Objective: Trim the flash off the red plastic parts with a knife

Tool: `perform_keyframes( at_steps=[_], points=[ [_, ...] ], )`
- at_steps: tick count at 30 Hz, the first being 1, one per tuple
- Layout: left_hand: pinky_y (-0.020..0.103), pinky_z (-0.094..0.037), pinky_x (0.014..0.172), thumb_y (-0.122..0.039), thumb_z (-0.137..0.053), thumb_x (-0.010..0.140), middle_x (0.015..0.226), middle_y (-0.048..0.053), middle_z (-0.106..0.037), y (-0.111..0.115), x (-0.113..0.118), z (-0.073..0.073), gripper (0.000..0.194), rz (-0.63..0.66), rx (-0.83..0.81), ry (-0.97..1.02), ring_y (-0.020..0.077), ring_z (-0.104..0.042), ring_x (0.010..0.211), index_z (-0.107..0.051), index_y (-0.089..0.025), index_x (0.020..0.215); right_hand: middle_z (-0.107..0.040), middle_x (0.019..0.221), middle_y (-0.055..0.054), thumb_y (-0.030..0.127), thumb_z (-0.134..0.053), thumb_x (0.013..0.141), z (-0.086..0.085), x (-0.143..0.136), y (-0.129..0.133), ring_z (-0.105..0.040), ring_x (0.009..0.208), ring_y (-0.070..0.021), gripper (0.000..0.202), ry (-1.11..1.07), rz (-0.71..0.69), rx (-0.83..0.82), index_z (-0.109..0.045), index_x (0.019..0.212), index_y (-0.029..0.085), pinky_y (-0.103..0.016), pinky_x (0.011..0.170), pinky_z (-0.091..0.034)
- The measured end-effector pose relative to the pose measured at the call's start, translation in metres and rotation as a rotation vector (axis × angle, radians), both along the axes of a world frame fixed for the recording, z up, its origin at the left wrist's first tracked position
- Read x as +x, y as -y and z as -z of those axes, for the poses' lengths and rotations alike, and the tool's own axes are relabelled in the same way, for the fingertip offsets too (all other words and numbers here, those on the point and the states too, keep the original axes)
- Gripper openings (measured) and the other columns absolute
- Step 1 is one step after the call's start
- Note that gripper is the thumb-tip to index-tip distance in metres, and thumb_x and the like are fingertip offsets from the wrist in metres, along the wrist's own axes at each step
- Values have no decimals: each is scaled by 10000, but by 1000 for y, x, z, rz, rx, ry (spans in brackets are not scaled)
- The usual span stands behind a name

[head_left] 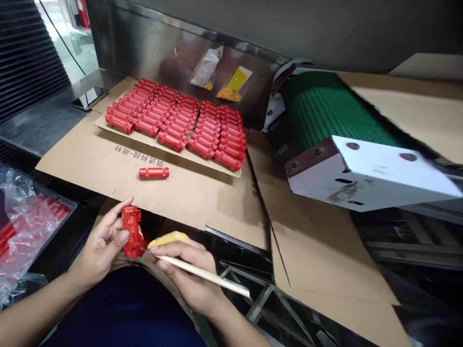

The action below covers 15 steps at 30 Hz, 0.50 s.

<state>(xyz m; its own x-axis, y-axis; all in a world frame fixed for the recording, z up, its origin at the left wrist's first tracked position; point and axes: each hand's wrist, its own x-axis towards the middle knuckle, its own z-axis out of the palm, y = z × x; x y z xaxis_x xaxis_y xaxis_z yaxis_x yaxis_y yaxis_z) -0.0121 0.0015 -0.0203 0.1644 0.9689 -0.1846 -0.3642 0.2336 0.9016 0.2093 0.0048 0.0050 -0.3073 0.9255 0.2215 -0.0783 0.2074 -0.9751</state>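
My left hand (106, 238) grips a red plastic part (130, 230) upright, thumb in front and fingers behind. The part is roughly tube-shaped, with cut-outs along its side. In my right hand (191, 272) is a slim tool with a pale handle (213, 278), held like a pen. Its thin tip meets the lower side of the red part, though the exact shape of the tip is too small to tell. A yellow finger cover (167, 239) sits on one finger of that hand. Beyond my hands, a single red part (154, 173) lies on the cardboard (188, 202).
Several rows of red parts (181, 115) lie on a cardboard sheet. Behind them are two small bags (234, 86) with yellow contents. A phone (89, 98) rests at the left. To the right stands a green-belted conveyor (333, 111); a plastic-lined bin (54, 236) holds more red pieces.
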Motion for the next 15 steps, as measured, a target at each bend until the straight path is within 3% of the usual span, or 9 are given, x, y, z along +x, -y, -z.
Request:
perform_keyframes(
  at_steps=[2,4,15],
  points=[
    [284,-596,782,-373,-711,1016,989,70,-752,0,0,-1,701,-19,19,-37,181,-706,827,-431,-244,1646,-844,1039,-97,175,-769,982,-2,2,0,-796,959,-191,175,103,-6,180,-832,1141,207,-278,862,-643],
    [281,-596,771,-382,-724,1006,998,75,-764,0,1,-3,719,-34,37,-78,183,-713,822,-428,-227,1642,-839,1053,-101,175,-737,1005,-2,2,1,-796,956,-190,188,131,-14,253,-808,1178,196,-277,855,-648],
    [289,-586,814,-360,-791,958,1082,97,-791,1,-1,-6,747,-52,31,-153,196,-725,860,-468,-229,1619,-828,1063,-104,186,-724,1016,-4,1,-3,-791,950,-191,147,165,-34,230,-795,1144,198,-287,854,-654]
  ],
)
